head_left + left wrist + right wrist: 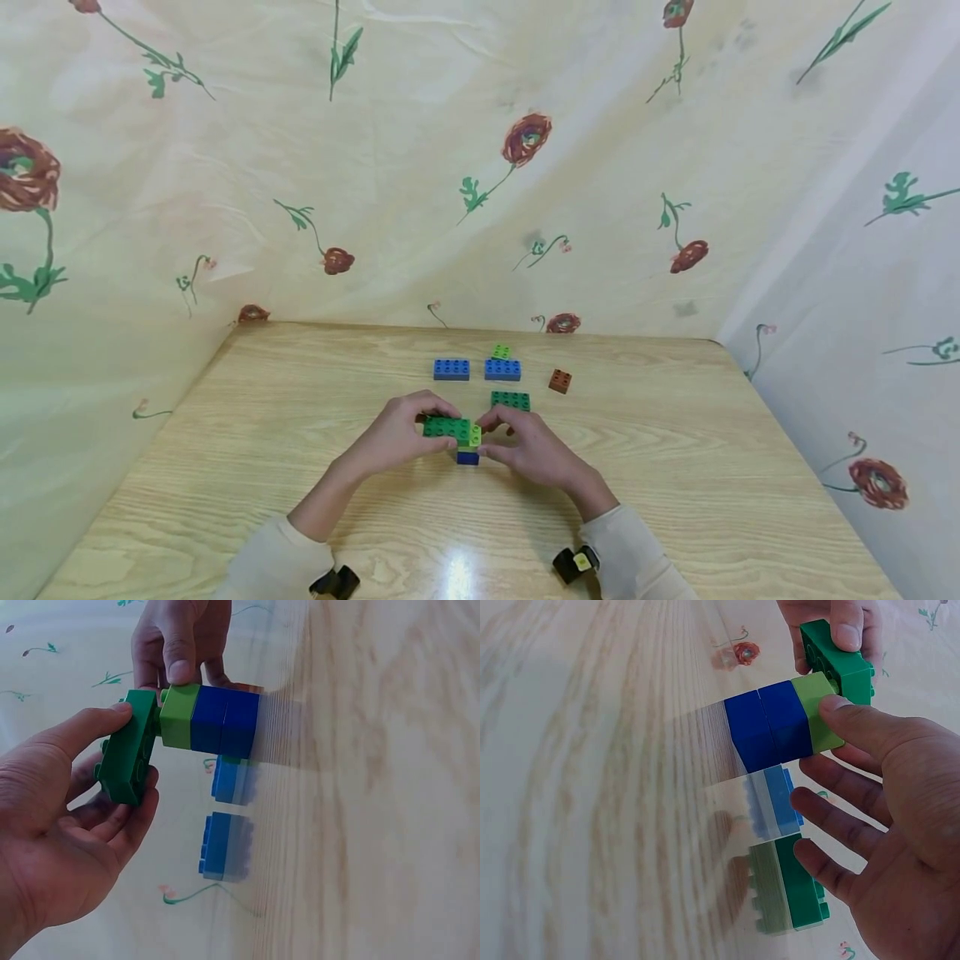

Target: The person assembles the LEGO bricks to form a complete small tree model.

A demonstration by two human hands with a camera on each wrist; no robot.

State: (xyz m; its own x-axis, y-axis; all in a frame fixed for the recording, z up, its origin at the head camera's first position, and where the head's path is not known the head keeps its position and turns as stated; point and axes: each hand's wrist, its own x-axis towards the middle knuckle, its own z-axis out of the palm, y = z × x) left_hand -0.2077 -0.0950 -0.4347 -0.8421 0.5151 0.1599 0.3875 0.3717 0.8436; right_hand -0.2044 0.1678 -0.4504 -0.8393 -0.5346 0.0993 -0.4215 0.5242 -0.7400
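Note:
My left hand (397, 435) pinches a dark green brick (446, 428) between thumb and fingers, seen close in the left wrist view. The brick sits over the top of a small stack, tilted slightly in the wrist views. Uppermost in that stack is a lime green brick (178, 716), above two dark blue bricks (769, 727) that stand on the table. The thumb of my right hand (536, 448) presses one side of the lime brick, its index finger at the other side. Whether the dark green brick is fully seated on the lime studs I cannot tell.
Behind the hands on the wooden table (262, 433) lie two blue bricks, a left one (452, 370) and a right one (502, 372). A small lime brick (501, 352), a brown brick (560, 381) and another green brick (510, 401) lie nearby. A flowered cloth (390, 167) hangs behind.

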